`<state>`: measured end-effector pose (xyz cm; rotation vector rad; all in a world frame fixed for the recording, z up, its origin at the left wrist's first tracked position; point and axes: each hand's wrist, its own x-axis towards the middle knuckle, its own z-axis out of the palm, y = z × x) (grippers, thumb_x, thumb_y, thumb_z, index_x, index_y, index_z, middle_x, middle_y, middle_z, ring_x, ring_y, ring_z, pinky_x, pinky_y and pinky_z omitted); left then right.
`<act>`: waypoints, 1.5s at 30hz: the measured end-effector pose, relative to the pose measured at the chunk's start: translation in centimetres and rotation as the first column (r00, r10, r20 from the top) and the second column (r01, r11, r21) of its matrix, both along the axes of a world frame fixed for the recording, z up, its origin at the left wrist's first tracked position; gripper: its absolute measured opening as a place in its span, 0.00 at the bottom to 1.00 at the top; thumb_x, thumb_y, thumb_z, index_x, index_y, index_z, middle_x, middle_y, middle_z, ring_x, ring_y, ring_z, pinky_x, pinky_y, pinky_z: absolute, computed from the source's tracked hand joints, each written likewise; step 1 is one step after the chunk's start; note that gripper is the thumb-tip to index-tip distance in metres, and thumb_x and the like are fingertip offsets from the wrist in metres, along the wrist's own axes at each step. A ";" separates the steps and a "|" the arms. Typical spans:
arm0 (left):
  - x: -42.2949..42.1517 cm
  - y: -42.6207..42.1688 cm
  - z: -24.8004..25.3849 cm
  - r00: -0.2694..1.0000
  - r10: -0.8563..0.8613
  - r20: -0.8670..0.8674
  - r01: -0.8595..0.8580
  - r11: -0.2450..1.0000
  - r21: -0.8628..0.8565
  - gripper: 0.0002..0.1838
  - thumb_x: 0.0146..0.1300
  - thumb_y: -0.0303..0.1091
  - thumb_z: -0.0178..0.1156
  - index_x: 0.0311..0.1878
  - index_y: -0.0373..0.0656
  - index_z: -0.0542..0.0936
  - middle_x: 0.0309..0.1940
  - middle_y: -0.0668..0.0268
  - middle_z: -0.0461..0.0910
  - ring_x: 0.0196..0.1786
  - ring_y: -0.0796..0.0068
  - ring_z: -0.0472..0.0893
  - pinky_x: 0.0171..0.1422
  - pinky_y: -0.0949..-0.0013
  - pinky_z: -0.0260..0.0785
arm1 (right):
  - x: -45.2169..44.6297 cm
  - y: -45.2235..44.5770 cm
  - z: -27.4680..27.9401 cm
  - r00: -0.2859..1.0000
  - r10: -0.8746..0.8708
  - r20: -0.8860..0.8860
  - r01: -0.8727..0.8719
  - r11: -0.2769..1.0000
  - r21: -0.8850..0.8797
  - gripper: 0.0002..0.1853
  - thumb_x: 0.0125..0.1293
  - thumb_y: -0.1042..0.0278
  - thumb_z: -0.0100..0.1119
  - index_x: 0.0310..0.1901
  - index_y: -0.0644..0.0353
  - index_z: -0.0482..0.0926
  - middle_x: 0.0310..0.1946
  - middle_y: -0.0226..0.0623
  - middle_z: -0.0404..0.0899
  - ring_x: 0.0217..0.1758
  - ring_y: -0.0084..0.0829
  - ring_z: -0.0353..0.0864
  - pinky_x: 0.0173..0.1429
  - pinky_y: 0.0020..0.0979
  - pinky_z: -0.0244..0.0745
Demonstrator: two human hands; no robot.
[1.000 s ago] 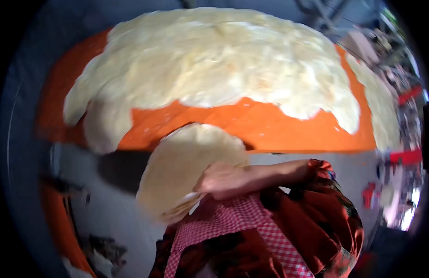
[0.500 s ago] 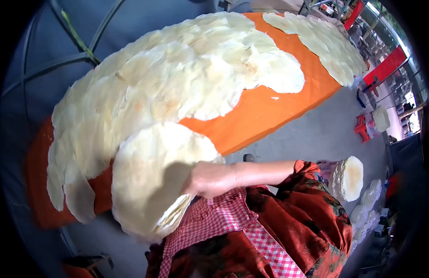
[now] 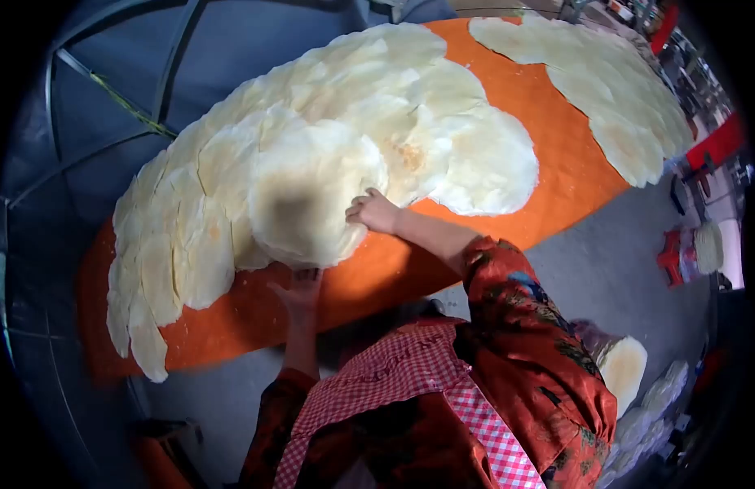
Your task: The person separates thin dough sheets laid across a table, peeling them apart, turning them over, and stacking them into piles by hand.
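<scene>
A pile of thin round flatbreads [image 3: 308, 183] lies on top of the overlapping flatbread sheets [image 3: 161, 269] on the orange-covered table [image 3: 255, 306]. My right hand [image 3: 373, 212] grips the pile's right edge, fingers curled over the rim. At the near edge, my left hand [image 3: 300, 292] reaches up palm-first, thumb spread to the left; its fingertips touch the rim or sit just under it and are partly hidden. A dark shadow falls across the top sheet.
More flatbreads [image 3: 610, 94] cover the table's far right end. To the right, a stack of flatbreads [image 3: 624, 371] and plastic-wrapped bundles [image 3: 651, 424] stand low down. A red stool [image 3: 677, 257] is farther off. Metal bars [image 3: 178, 61] and dark sheeting line the left.
The flatbread pile has moved from in front of my body up onto the table's sheets. My right hand has shifted to its right edge, and my left hand has come into view below it.
</scene>
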<state>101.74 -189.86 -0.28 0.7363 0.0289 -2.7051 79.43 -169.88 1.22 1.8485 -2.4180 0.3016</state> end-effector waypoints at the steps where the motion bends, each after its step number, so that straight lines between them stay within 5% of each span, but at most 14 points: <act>1: 0.1 0.1 -1.1 0.999 -0.035 0.040 0.038 0.996 -0.081 0.41 0.58 0.66 0.57 0.66 0.47 0.67 0.64 0.58 0.69 0.67 0.56 0.66 0.72 0.39 0.54 | 0.1 0.7 -1.8 1.000 -0.015 -0.019 0.014 0.998 -0.056 0.28 0.46 0.70 0.64 0.54 0.47 0.78 0.62 0.28 0.72 0.69 0.33 0.65 0.68 0.49 0.59; 6: -1.9 -2.1 -3.0 0.936 -0.231 0.264 0.333 0.825 -0.457 0.24 0.64 0.39 0.57 0.62 0.45 0.68 0.53 0.61 0.76 0.54 0.62 0.76 0.59 0.44 0.72 | 2.4 2.6 3.0 0.864 -0.182 0.469 0.419 0.776 -0.471 0.33 0.48 0.76 0.62 0.60 0.59 0.71 0.70 0.46 0.58 0.72 0.49 0.56 0.71 0.49 0.56; 9: -3.5 -1.1 -1.3 0.826 -0.101 0.554 0.438 0.734 -0.519 0.19 0.60 0.36 0.58 0.55 0.47 0.71 0.33 0.65 0.76 0.36 0.67 0.76 0.45 0.54 0.76 | -0.6 1.2 0.5 0.211 -0.255 0.944 0.938 0.324 -0.122 0.31 0.55 0.60 0.67 0.55 0.73 0.70 0.54 0.59 0.72 0.59 0.51 0.73 0.63 0.38 0.68; 11: -3.0 -2.4 -4.6 0.837 -0.137 0.530 0.442 0.741 -0.505 0.19 0.59 0.34 0.58 0.54 0.47 0.71 0.33 0.65 0.76 0.37 0.67 0.76 0.42 0.57 0.75 | -1.8 0.7 2.5 -0.053 -0.347 0.936 0.932 0.319 0.171 0.26 0.51 0.59 0.74 0.43 0.69 0.73 0.36 0.45 0.81 0.36 0.36 0.80 0.43 0.35 0.77; 18: -2.9 -1.4 -3.4 0.896 -0.086 0.436 0.353 0.733 -0.581 0.20 0.59 0.35 0.61 0.55 0.46 0.72 0.44 0.62 0.75 0.45 0.66 0.77 0.45 0.60 0.76 | -3.0 0.5 -2.1 0.001 -0.401 0.916 0.994 0.100 0.043 0.21 0.52 0.59 0.74 0.33 0.68 0.75 0.27 0.39 0.77 0.27 0.32 0.76 0.32 0.35 0.75; 20: -0.2 -3.4 -7.8 0.910 0.095 0.403 0.407 -0.377 -0.832 0.18 0.60 0.38 0.65 0.50 0.41 0.75 0.42 0.61 0.74 0.44 0.65 0.77 0.45 0.62 0.76 | -1.1 1.7 0.3 -0.223 -0.207 0.953 0.939 0.217 0.267 0.18 0.55 0.60 0.72 0.32 0.67 0.77 0.25 0.36 0.76 0.26 0.30 0.75 0.28 0.32 0.73; 21: -1.1 -3.6 -7.5 0.836 -0.093 0.540 0.501 0.529 -0.685 0.17 0.60 0.35 0.64 0.51 0.40 0.75 0.43 0.59 0.75 0.44 0.63 0.77 0.45 0.60 0.76 | -0.9 1.7 2.5 -0.412 -0.008 0.911 0.872 0.285 0.397 0.16 0.57 0.62 0.71 0.33 0.67 0.78 0.24 0.35 0.75 0.25 0.29 0.75 0.26 0.31 0.72; 22: -2.8 -2.4 -3.8 0.829 -0.109 0.548 0.416 0.776 -0.474 0.18 0.60 0.31 0.61 0.53 0.42 0.74 0.44 0.60 0.75 0.44 0.61 0.77 0.45 0.56 0.76 | -0.9 1.0 3.3 -0.470 0.010 0.883 0.850 0.277 0.449 0.16 0.58 0.60 0.70 0.33 0.67 0.77 0.25 0.36 0.76 0.25 0.28 0.75 0.23 0.30 0.70; 33: -3.5 -2.9 -4.8 0.755 -0.044 0.655 0.423 0.795 -0.434 0.22 0.60 0.28 0.60 0.58 0.45 0.71 0.41 0.63 0.76 0.42 0.62 0.77 0.45 0.56 0.76 | -2.3 -3.1 1.3 -0.337 -0.110 0.935 0.859 0.372 0.353 0.31 0.54 0.68 0.69 0.56 0.72 0.65 0.46 0.53 0.79 0.51 0.45 0.80 0.52 0.37 0.77; 37: -3.0 -4.7 -8.1 0.766 -0.078 0.639 0.466 0.752 -0.466 0.21 0.60 0.28 0.60 0.57 0.45 0.71 0.42 0.63 0.77 0.43 0.62 0.78 0.46 0.56 0.77 | -2.4 -2.4 3.3 -0.005 -0.151 0.989 0.914 0.400 0.065 0.30 0.52 0.75 0.62 0.58 0.66 0.65 0.49 0.49 0.77 0.52 0.45 0.79 0.52 0.37 0.77; 38: -2.8 -3.8 -6.3 0.729 -0.022 0.684 0.657 0.301 -0.691 0.21 0.60 0.28 0.60 0.57 0.45 0.71 0.43 0.62 0.77 0.45 0.62 0.78 0.46 0.56 0.77 | -3.1 -2.6 3.9 0.124 -0.176 0.977 0.926 0.375 -0.050 0.29 0.51 0.75 0.63 0.56 0.67 0.67 0.46 0.50 0.78 0.50 0.45 0.80 0.48 0.36 0.78; 40: -3.8 0.8 -1.1 0.728 0.118 0.675 0.547 -0.693 -0.469 0.20 0.60 0.27 0.60 0.56 0.45 0.71 0.46 0.61 0.77 0.47 0.62 0.78 0.47 0.56 0.78 | -4.7 -1.7 4.2 0.447 -0.247 0.860 0.877 0.308 -0.368 0.27 0.50 0.77 0.62 0.54 0.68 0.69 0.44 0.50 0.79 0.48 0.44 0.81 0.48 0.33 0.78; 43: -9.4 9.1 -1.3 0.902 -0.216 0.373 0.430 0.392 -0.813 0.21 0.60 0.28 0.61 0.57 0.43 0.70 0.49 0.62 0.75 0.46 0.65 0.78 0.45 0.61 0.77 | -9.8 5.7 8.8 0.127 0.023 0.992 0.893 0.433 -0.125 0.26 0.52 0.85 0.55 0.56 0.66 0.69 0.46 0.45 0.78 0.47 0.38 0.79 0.50 0.28 0.77; 45: -12.4 13.4 1.7 0.863 -0.240 0.445 0.492 0.597 -0.633 0.23 0.60 0.30 0.62 0.58 0.43 0.68 0.47 0.64 0.74 0.42 0.70 0.76 0.44 0.65 0.76 | -12.8 9.7 4.9 0.267 0.061 0.962 0.888 0.372 -0.270 0.24 0.53 0.88 0.52 0.54 0.66 0.70 0.43 0.43 0.79 0.44 0.34 0.79 0.47 0.28 0.77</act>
